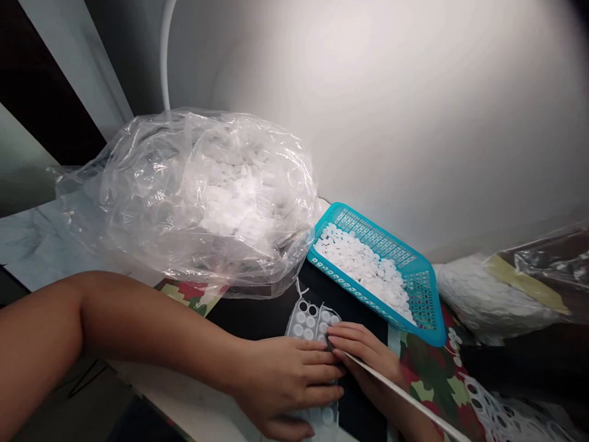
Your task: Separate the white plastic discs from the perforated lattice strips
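Flat across a translucent sheet of round white plastic pieces [304,325] lies my left hand [294,380], palm down and fingers stretched out. Part of the sheet is hidden under it. My right hand [368,356] is at the sheet's right edge, its fingertips touching a narrower strip of the same round pieces [327,318]. Between its thumb and fingers runs a long thin white strip [405,393], which slants toward the lower right; its kind is unclear.
A blue-green basket [435,294] of small white discs [368,264] stands behind my right hand. Beyond my left arm sits a large clear bag [138,202] of white pieces. Another filled bag [501,301] and loose white rings [510,417] lie at the right, before a pale wall.
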Tool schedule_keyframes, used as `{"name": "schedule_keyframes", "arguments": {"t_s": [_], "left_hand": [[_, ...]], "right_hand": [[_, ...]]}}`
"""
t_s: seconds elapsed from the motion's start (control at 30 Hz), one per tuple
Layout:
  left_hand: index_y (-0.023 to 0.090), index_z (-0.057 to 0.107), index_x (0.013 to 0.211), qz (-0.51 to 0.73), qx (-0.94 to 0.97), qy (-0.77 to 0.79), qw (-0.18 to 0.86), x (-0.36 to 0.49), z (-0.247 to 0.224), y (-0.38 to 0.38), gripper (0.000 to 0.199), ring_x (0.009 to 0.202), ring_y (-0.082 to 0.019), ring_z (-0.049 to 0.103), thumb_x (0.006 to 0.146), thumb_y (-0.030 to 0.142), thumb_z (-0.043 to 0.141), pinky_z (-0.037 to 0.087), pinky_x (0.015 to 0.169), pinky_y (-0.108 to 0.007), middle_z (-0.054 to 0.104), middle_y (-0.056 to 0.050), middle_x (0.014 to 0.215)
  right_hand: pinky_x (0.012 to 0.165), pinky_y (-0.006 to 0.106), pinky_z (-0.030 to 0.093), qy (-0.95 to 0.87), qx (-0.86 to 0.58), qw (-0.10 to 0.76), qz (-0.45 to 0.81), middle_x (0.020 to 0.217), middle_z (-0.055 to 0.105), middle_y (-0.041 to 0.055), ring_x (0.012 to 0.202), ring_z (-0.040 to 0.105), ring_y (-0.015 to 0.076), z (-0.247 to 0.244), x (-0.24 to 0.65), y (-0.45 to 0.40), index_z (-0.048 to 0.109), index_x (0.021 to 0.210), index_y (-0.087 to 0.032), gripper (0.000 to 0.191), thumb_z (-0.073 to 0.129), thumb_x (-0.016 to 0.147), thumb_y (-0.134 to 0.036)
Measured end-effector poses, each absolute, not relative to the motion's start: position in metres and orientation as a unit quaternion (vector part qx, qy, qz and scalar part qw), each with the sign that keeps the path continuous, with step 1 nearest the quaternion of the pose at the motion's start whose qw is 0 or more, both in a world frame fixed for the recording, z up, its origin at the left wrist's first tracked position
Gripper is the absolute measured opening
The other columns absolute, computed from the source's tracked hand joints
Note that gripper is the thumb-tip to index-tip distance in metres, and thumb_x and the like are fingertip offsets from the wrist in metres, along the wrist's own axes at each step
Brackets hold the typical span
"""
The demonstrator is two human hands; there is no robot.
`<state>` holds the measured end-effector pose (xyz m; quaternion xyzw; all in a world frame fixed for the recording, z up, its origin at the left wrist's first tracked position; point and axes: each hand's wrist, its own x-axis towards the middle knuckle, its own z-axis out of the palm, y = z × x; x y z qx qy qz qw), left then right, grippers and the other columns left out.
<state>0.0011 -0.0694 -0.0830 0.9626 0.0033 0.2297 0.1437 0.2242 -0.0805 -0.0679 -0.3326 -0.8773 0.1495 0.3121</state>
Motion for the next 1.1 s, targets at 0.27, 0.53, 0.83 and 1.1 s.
{"name": "schedule_keyframes", "arguments": {"t_s": [0.27,0.53,0.83,1.1], "left_hand": [[0.003,0.049,0.13,0.214,0.959,-0.003,0.187,-0.002,-0.085,-0.068,0.057,0.121,-0.029,0.049,0.088,0.04,0.036,0.027,0.114,-0.037,0.051,-0.016,0.134],[0.003,0.048,0.132,0.208,0.957,-0.006,0.201,-0.002,-0.085,-0.066,0.059,0.123,-0.028,0.047,0.089,0.042,0.035,0.022,0.116,-0.036,0.055,-0.015,0.129],[0.002,0.051,0.13,0.233,0.951,-0.01,0.203,-0.003,-0.085,-0.067,0.057,0.129,-0.029,0.044,0.088,0.04,0.039,0.022,0.117,-0.037,0.051,-0.017,0.134],[0.004,0.047,0.133,0.23,0.951,-0.006,0.208,-0.003,-0.085,-0.068,0.058,0.13,-0.028,0.044,0.088,0.04,0.04,0.025,0.116,-0.037,0.05,-0.016,0.136]], "right_hand": [[0.087,0.031,0.058,-0.894,-0.325,0.272,0.146,0.113,0.07,0.0076,0.106,0.065,0.0188,-0.077,0.231,-0.079,0.065,0.11,-0.02,0.022,0.053,0.092,-0.017],[0.083,0.031,0.06,-0.898,-0.324,0.279,0.104,0.108,0.071,0.0084,0.102,0.066,0.0184,-0.074,0.223,-0.079,0.067,0.105,-0.019,0.02,0.051,0.092,-0.016],[0.091,0.04,0.057,-0.911,-0.313,0.262,0.062,0.123,0.064,0.0133,0.115,0.06,0.0247,-0.081,0.234,-0.083,0.054,0.13,-0.017,0.041,0.051,0.09,-0.009],[0.089,0.036,0.058,-0.871,-0.355,0.331,0.077,0.116,0.067,0.0096,0.109,0.064,0.0217,-0.075,0.223,-0.082,0.061,0.118,-0.021,0.032,0.051,0.09,-0.009]]}}
